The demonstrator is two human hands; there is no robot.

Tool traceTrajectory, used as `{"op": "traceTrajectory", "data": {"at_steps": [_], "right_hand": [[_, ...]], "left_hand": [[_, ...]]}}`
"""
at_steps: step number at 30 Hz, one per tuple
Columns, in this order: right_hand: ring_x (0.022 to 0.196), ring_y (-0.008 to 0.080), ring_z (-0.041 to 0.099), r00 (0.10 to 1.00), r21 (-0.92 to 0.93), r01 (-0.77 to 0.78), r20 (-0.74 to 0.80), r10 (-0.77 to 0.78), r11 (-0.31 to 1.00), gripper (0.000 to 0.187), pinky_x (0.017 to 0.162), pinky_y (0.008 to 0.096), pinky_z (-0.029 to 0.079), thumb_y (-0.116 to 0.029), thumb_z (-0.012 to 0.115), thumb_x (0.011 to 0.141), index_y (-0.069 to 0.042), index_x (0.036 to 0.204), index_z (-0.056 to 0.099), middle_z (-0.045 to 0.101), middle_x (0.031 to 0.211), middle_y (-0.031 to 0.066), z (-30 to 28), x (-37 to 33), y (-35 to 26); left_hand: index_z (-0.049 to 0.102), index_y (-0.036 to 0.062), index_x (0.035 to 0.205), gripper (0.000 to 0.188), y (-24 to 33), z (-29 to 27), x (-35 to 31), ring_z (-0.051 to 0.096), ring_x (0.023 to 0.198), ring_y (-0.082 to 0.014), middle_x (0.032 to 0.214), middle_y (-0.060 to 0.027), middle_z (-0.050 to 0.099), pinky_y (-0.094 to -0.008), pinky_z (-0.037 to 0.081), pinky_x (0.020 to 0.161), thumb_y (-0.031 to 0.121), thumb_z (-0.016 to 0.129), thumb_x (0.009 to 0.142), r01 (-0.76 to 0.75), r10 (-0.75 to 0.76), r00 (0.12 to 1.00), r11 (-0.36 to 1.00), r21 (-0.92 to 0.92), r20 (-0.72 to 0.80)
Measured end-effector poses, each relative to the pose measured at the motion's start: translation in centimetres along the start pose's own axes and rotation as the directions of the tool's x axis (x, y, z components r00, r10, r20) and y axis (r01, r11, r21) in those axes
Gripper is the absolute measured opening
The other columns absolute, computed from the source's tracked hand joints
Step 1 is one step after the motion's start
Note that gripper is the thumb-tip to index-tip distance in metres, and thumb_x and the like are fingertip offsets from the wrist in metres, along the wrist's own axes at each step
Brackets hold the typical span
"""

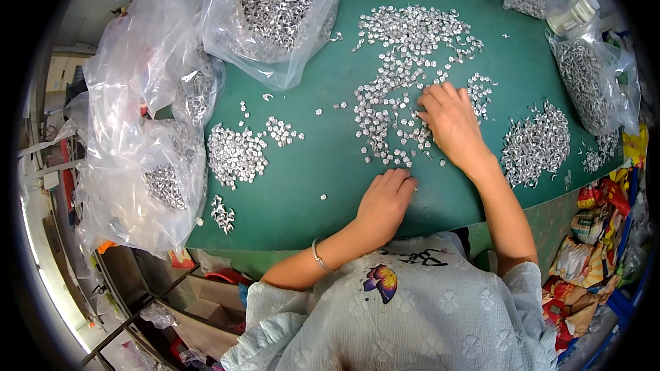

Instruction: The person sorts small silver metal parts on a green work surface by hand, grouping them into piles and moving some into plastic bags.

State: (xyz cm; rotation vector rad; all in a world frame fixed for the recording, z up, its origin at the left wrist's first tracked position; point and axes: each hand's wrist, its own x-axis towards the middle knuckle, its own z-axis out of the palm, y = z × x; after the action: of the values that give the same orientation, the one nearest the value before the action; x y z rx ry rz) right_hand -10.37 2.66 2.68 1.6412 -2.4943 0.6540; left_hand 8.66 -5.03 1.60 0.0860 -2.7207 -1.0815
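Observation:
Small silver metal pieces, flower-shaped where their form shows, spread in a long loose pile (388, 72) across the green tabletop (302, 192). At the right side of this pile, my right hand (450, 120) rests with its fingers bent down among the pieces; what its fingertips pinch is hidden. My left hand (385, 203) is near the table's front edge, just below the pile. Its fingers are curled together, and anything in them is too small to make out. A bracelet (317, 255) circles my left wrist.
Left of me lie a heap of similar pieces (235, 154) and a small cluster of curved ones (222, 215). Curved silver hooks form a heap (537, 144) at right. Clear plastic bags (271, 17) of metal parts line the far and left sides; another bag (588, 82) stands right.

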Motion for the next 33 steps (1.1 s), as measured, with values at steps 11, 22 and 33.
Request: {"op": "traceTrajectory", "data": {"at_steps": [11, 22, 33], "right_hand": [[0.086, 0.0258, 0.050, 0.989, 0.208, 0.004, 0.142, -0.034, 0.978, 0.010, 0.075, 0.0365, 0.038, -0.008, 0.068, 0.076, -0.004, 0.082, 0.062, 0.054, 0.086, 0.0069, -3.5, -5.3, -4.3], [0.088, 0.0256, 0.050, 0.986, -0.004, -0.167, 0.001, 0.167, 0.986, 0.014, 0.075, 0.0376, 0.036, -0.010, 0.072, 0.074, -0.004, 0.082, 0.063, 0.054, 0.090, 0.0063, -1.6, -5.9, -4.6], [0.090, 0.0266, 0.052, 0.969, 0.166, -0.204, -0.102, 0.223, 0.965, 0.012, 0.078, 0.0379, 0.038, -0.006, 0.068, 0.077, -0.005, 0.088, 0.064, 0.057, 0.090, 0.0083, -0.9, -2.5, -2.8]], "left_hand": [[0.061, 0.0016, 0.099, 0.023, 0.4, 0.2, -1.8, 0.054, 0.085, -0.0300, 0.097, -0.0112, 0.055, -0.0375, 0.043, 0.072, -0.002, 0.066, 0.078, 0.062, -0.066, 0.993, 0.997, -0.047, -0.097], [0.062, 0.0040, 0.102, 0.021, -1.7, -2.2, 2.1, 0.052, 0.092, -0.0284, 0.100, -0.0096, 0.055, -0.0384, 0.038, 0.076, 0.003, 0.065, 0.081, 0.196, -0.138, 0.959, 0.953, 0.230, -0.248], [0.065, 0.0064, 0.094, 0.016, -3.0, -2.4, 3.4, 0.052, 0.091, -0.0251, 0.097, -0.0057, 0.055, -0.0372, 0.037, 0.075, 0.004, 0.067, 0.079, 0.121, -0.078, 0.985, 0.947, 0.299, -0.152]]}}
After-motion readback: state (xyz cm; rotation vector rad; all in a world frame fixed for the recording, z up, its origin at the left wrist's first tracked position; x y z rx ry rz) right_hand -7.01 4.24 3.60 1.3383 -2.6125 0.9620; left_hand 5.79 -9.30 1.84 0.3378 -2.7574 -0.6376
